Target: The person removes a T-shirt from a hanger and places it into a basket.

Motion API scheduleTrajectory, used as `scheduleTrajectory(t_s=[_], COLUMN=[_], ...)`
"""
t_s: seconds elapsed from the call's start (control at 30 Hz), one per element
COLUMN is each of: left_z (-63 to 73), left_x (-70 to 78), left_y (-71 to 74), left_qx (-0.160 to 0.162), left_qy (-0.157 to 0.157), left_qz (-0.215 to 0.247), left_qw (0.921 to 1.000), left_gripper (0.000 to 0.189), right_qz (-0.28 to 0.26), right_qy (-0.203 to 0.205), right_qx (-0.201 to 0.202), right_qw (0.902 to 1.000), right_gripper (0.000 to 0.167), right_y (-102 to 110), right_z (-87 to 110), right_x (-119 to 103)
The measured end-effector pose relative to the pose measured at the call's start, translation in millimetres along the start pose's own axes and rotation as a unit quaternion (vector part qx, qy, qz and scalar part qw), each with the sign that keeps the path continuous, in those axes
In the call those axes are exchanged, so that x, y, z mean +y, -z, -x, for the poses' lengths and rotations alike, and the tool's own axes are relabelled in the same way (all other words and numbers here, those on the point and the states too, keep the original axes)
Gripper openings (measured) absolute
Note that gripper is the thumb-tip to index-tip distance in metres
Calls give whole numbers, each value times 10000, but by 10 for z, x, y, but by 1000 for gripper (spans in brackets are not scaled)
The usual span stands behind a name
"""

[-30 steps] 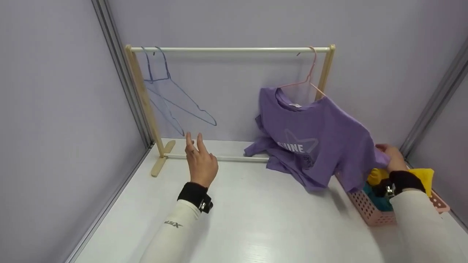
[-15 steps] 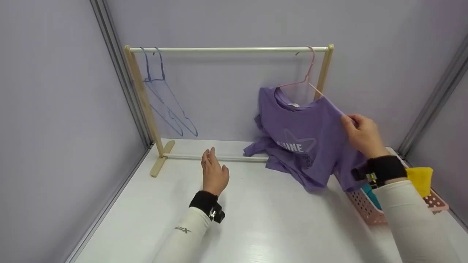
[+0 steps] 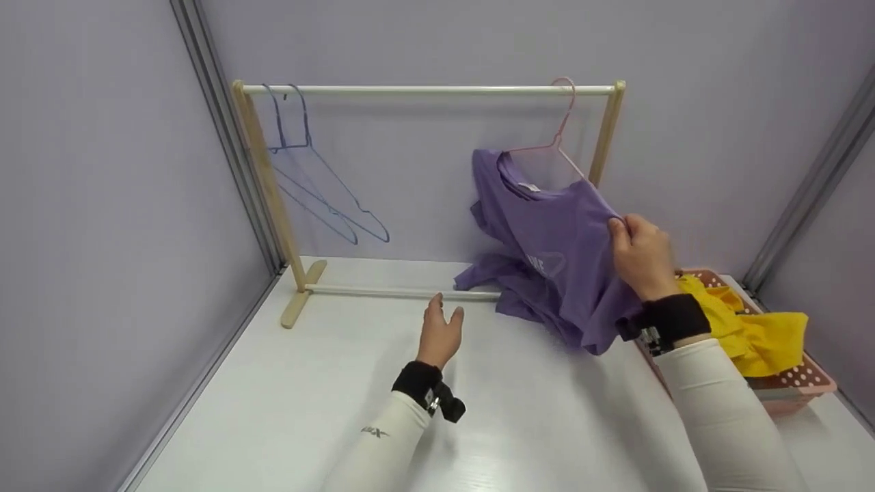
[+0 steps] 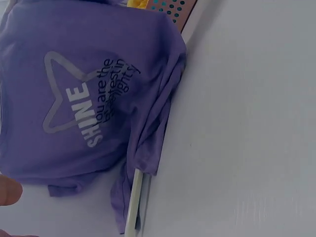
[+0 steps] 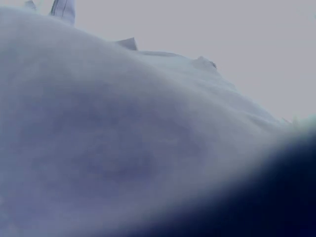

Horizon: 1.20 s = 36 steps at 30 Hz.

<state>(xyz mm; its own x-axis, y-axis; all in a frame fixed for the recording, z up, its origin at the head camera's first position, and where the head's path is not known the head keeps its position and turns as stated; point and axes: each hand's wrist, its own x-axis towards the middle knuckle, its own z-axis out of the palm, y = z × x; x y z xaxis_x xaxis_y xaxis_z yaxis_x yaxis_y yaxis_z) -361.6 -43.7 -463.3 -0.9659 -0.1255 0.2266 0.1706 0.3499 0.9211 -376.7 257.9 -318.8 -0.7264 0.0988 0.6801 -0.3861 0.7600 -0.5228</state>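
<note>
A purple T-shirt (image 3: 547,225) with a star and lettering hangs on a pink hanger (image 3: 557,140), whose hook is at the rack's top rail. With thumb and fingers my right hand (image 3: 642,260) pinches the shirt's shoulder at the hanger's right end. The shirt tilts, its lower part bunched over the rack's bottom bar. My left hand (image 3: 439,338) is held over the table left of the shirt, its fingers extended and holding nothing. In the left wrist view, the shirt's printed front (image 4: 81,106) faces the camera. Blurred cloth (image 5: 108,133) fills much of the right wrist view.
Two blue hangers (image 3: 307,140) hang at the left end of the wooden rack (image 3: 424,90). A pink perforated basket (image 3: 796,396) with yellow cloth (image 3: 759,342) stands at the right, partly behind my right arm. Walls enclose the white table (image 3: 287,410).
My right hand has gone from the sleeve by the basket up to the shoulder, then left, shifting shirt and hanger left. My left hand has moved right and down, away from the swaying blue hangers.
</note>
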Motion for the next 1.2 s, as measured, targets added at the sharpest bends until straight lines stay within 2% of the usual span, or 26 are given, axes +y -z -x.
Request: scheduleTrajectory(t_s=[0.1, 0.2, 0.37, 0.5, 0.6, 0.7, 0.77, 0.83, 0.9, 0.93, 1.0, 1.07, 1.13, 1.2], left_z=[28, 45, 57, 71, 95, 117, 127, 130, 149, 167, 207, 260, 303, 332], left_x=[57, 115, 207, 249, 256, 250, 225, 172, 76, 14, -124, -261, -377, -463], left_y=[-56, -70, -8, 115, 252, 406, 497, 563, 615, 640, 687, 738, 776, 814], left_qx=[-106, -169, -127, -67, 24, 288, 507, 703, 789, 769, 577, 248, 7, 3], left_qy=[68, 136, 321, 469, 432, 121, -44, -57, 270, 503, 976, 1366, 1690, 1820], left_qz=[241, 516, 984, 1541, 2091, 2824, 3308, 3540, 3408, 3162, 2467, 1798, 1269, 791], left_qw=[9996, 9984, 9946, 9869, 9769, 9588, 9423, 9326, 9364, 9442, 9624, 9739, 9774, 9801], left_gripper=[58, 57, 57, 63, 67, 64, 59, 47, 31, 22, 15, 24, 35, 44], right_qz=[-204, -552, -1292, -1897, -2472, -3070, -3117, -2981, -2691, -2529, -2404, -2356, -2231, -2158], right_qy=[105, 118, -73, -279, -341, -530, -636, -701, -630, -595, -676, -896, -1174, -1340], right_qx=[310, 444, 227, 2, -202, -646, -1023, -1551, -2070, -2340, -2880, -3312, -3630, -3794], right_qw=[9993, 9974, 9913, 9814, 9681, 9480, 9425, 9392, 9385, 9369, 9245, 9093, 8970, 8897], right_gripper=[35, 35, 34, 34, 33, 31, 30, 29, 29, 29, 29, 30, 31, 32], right_y=[8, 96, 352, 612, 799, 953, 1016, 1037, 1008, 980, 899, 803, 712, 629], right_z=[24, 94, 367, 633, 818, 995, 1084, 1131, 1140, 1137, 1124, 1114, 1105, 1095], right_x=[-48, -109, -237, -315, -340, -331, -302, -250, -172, -127, -34, 49, 115, 166])
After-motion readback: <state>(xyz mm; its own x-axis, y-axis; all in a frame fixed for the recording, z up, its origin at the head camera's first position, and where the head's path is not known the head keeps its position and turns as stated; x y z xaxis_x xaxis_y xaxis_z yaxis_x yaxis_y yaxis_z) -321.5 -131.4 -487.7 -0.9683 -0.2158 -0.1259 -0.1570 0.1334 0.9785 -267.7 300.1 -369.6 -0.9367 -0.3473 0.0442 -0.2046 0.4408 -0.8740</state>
